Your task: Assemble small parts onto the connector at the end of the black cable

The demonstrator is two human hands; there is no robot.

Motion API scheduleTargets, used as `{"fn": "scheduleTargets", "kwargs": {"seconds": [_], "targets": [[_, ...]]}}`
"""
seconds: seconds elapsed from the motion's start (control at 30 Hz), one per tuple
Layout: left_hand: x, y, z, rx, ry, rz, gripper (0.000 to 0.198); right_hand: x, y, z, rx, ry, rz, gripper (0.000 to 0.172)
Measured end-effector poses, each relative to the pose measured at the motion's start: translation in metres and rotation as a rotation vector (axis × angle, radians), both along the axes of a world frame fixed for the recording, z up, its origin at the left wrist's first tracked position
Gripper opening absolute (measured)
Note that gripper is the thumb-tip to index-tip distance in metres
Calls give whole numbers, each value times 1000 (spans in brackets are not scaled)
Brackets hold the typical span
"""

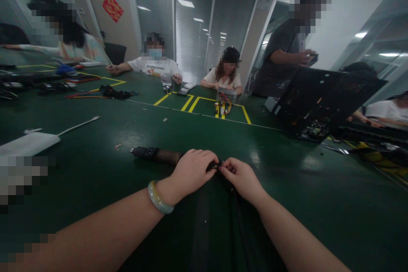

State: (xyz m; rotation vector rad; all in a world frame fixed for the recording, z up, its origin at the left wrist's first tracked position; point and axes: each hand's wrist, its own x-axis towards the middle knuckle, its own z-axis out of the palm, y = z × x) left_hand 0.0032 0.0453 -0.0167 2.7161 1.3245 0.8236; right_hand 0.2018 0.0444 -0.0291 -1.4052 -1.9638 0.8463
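A dark electric screwdriver [167,157] with a brown grip lies on the green table, its silver tip pointing left. My left hand [195,169] is closed over its rear end, palm down, and wears a pale bangle [158,199] at the wrist. Close beside it, my right hand [239,177] pinches with thumb and fingertips at a small dark part, too hidden to name. The fingertips of both hands nearly meet there. From under my right hand a black cord [238,214] runs toward me over the table edge.
Several people sit or stand around the green table [127,127]. A black open case [325,97] stands at right. Bundled cables [111,92] lie at back left, a white packet [30,144] at left. A person across handles a grey box [227,94] with coloured wires.
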Motion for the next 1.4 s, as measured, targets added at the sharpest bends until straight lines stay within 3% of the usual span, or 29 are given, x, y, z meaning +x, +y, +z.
{"fn": "scheduleTargets", "kwargs": {"seconds": [0.27,0.57,0.73,1.13,1.4], "targets": [[0,-3,5,-17,20,-4,18,-1,-2,2,-26,-14,-8,17],[1,-1,3,-23,13,18,10,1,0,-2,3,5,4,15],[1,-2,3,-10,21,-32,14,0,-1,0,3,7,5,14],[0,-1,2,-10,45,14,10,2,0,-3,-7,-5,0,14],[0,-2,3,-27,23,-42,12,0,-1,0,2,-4,6,16]]}}
